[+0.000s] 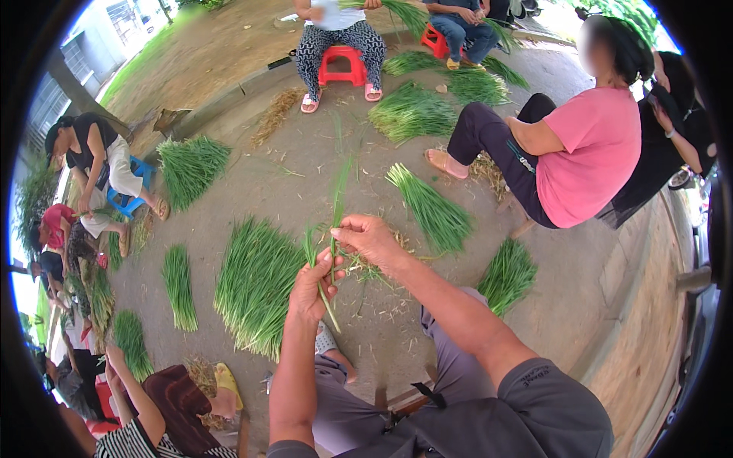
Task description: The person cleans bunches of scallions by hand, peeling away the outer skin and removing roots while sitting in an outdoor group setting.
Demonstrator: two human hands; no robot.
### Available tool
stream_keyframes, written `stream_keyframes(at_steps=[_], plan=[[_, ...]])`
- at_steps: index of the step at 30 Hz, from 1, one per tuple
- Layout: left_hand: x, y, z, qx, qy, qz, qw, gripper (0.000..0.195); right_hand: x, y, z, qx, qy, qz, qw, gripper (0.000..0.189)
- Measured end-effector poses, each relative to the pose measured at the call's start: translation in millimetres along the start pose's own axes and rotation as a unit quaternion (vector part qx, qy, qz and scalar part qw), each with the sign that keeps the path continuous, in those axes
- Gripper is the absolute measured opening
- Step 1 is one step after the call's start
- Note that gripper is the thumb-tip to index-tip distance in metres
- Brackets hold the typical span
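Note:
A few garlic chive stalks point(327, 300) are gripped in my left hand point(311, 291), pale ends pointing down and green leaves up. My right hand point(369, 239) is just above it, thumb and forefinger pinching a green chive blade point(341, 192) that rises upright between the two hands. Left of my hands, a large pile of chives point(260, 286) lies on the pavement, pale ends toward me. Plucked scraps of leaf and dry husk point(372, 269) are strewn on the ground beneath my right hand.
Chive bundles lie to the right point(432, 209), lower right point(508, 277) and left point(179, 286). A person in a pink shirt point(592, 154) sits at right. Another sits ahead on a red plastic stool point(342, 64). Several people sit along the left. A concrete curb point(229, 97) runs behind.

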State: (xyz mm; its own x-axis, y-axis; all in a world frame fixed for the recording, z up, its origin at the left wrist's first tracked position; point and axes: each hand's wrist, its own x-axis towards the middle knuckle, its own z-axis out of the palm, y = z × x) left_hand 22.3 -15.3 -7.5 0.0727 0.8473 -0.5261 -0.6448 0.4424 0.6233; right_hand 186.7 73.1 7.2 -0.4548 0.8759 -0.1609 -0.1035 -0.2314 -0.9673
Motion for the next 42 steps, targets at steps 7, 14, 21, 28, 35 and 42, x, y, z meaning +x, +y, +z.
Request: stream_keyframes(at_steps=[7, 14, 21, 28, 35, 42], plan=[[-5.6, -2.6, -0.1, 0.023, -0.005, 0.008, 1.0, 0.036, -3.4, -2.8, 0.2, 0.047, 0.011, -0.008, 0.999, 0.015], [-10.4, -8.1, -3.8, 0.057, -0.007, -0.015, 0.998, 0.034, -4.5, -11.0, -12.8, 0.058, 0.054, -0.008, 0.997, 0.015], [-11.3, -7.5, 0.5, 0.035, -0.027, -0.032, 0.999, 0.031, -9.0, -12.0, -15.5, -0.007, -0.004, 0.019, 1.0, 0.023], [-12.5, -3.1, 2.5, 0.022, -0.075, -0.054, 0.996, 0.036, -7.3, -12.0, -13.1, -0.017, -0.027, 0.021, 0.999, 0.02], [-14.1, -1.7, -4.0, 0.033, -0.095, -0.063, 0.993, 0.041, -3.0, -18.6, -21.2, -0.005, 0.047, 0.01, 0.999, 0.019], [-17.2, 1.0, 8.1, 0.06, -0.057, -0.065, 0.994, 0.042, -2.4, -16.9, -25.1, -0.021, 0.042, -0.002, 0.999, 0.02]])
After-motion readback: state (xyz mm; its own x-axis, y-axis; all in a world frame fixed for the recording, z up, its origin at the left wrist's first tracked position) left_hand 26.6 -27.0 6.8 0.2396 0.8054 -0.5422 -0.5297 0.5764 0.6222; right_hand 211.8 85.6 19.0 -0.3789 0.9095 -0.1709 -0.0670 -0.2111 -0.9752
